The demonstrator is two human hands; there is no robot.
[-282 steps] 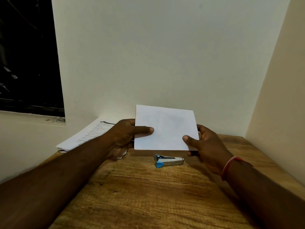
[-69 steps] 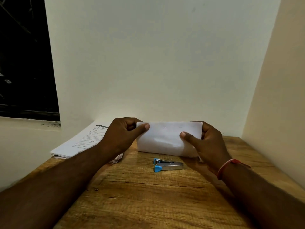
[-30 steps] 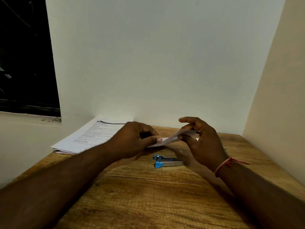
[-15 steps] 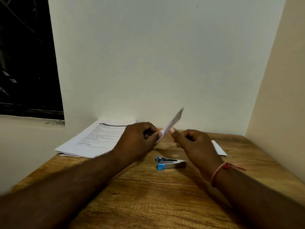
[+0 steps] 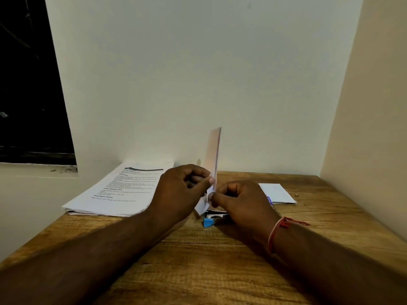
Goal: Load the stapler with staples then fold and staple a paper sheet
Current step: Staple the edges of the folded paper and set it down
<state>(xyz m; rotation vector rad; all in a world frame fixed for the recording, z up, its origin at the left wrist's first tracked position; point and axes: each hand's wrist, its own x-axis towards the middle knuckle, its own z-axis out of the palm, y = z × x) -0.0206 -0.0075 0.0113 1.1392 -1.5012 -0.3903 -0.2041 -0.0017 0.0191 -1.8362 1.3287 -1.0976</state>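
A folded white paper sheet (image 5: 213,155) stands nearly upright and edge-on to me above the wooden table (image 5: 198,260). My left hand (image 5: 182,190) pinches its lower part from the left between thumb and fingers. My right hand (image 5: 240,201) pinches the same lower edge from the right. Just below the paper's bottom corner a small blue and silver stapler (image 5: 212,217) lies on the table, partly hidden behind my right hand.
A stack of printed sheets (image 5: 119,190) lies at the back left of the table. A white folded paper (image 5: 277,193) with something blue at its near edge rests at the back right. Walls close the back and right sides.
The folded paper has swung from a slant to almost vertical. Both hands have come closer together on its lower end, and my right hand has dropped nearer the stapler.
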